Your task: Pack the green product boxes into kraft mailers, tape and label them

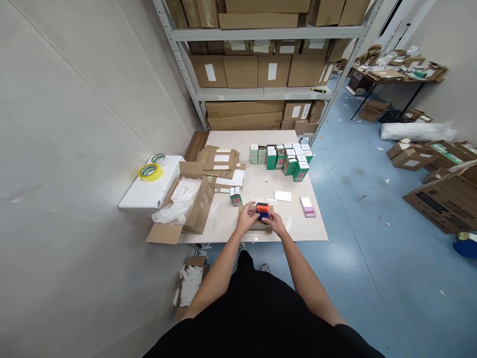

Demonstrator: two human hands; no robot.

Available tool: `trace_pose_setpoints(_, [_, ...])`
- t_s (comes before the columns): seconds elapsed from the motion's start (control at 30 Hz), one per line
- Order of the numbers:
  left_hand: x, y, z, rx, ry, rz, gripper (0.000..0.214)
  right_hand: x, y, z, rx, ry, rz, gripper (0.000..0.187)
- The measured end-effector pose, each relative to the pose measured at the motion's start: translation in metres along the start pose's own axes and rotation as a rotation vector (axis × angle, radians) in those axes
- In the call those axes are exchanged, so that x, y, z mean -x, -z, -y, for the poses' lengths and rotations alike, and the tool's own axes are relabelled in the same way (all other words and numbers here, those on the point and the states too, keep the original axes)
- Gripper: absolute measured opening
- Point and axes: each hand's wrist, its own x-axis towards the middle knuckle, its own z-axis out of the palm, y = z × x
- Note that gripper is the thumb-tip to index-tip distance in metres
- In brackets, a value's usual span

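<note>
Orange-and-blue object (262, 210) sat pinched between your left hand (246, 218) and right hand (276, 222), over the brown carton (257, 227); level, even support from both seemed best.

The left hand (246, 219) and right hand (276, 223) hold an orange-and-blue tool (262, 209) over a brown carton (258, 227). Beyond the carton's left corner stands a green-and-white box (235, 197).

Left arm (222, 263) and right arm (302, 268) extended far, angled inward; left hand (246, 219) and right hand (276, 223) close together, fingers (254, 217) bent.
</note>
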Motion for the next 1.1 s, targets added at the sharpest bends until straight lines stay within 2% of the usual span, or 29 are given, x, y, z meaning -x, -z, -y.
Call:
trace_pose_setpoints(0.17, [0.001,0.011,-0.015,-0.003,-0.032,-0.041,0.054,0.0,0.0,0.002,-0.01,0.008,0.014,0.04])
trace_pose_setpoints(0.27, [0.002,0.023,-0.032,0.036,-0.054,-0.017,0.065,0.0,-0.001,0.002,-0.001,0.018,0.012,0.039])
trace_pose_setpoints(0.37, [0.001,0.03,-0.05,0.142,-0.048,0.068,0.075,0.001,-0.002,0.0,0.014,0.027,0.01,0.04])
trace_pose_setpoints(0.57, [-0.002,0.034,-0.066,0.248,0.097,0.167,0.048,-0.001,0.0,-0.003,0.029,0.021,0.039,0.042])
trace_pose_setpoints(0.67, [-0.002,0.036,-0.067,0.335,0.136,0.128,0.048,-0.002,0.0,-0.004,0.039,0.03,0.05,0.042])
trace_pose_setpoints(0.8, [-0.002,0.042,-0.067,0.404,0.109,0.092,0.047,-0.003,-0.001,-0.003,0.062,0.044,0.06,0.041])
trace_pose_setpoints(0.97, [-0.004,0.046,-0.07,0.352,0.089,0.087,0.054,-0.004,-0.002,-0.001,0.169,0.067,0.065,0.041])
trace_pose_setpoints(1.03, [-0.006,0.046,-0.071,0.305,0.101,0.008,0.054,-0.005,-0.003,0.0,0.213,0.069,0.058,0.04])
trace_pose_setpoints(1.1, [-0.009,0.045,-0.07,0.266,0.099,-0.135,0.05,-0.006,-0.003,0.001,0.255,0.068,0.072,0.039])
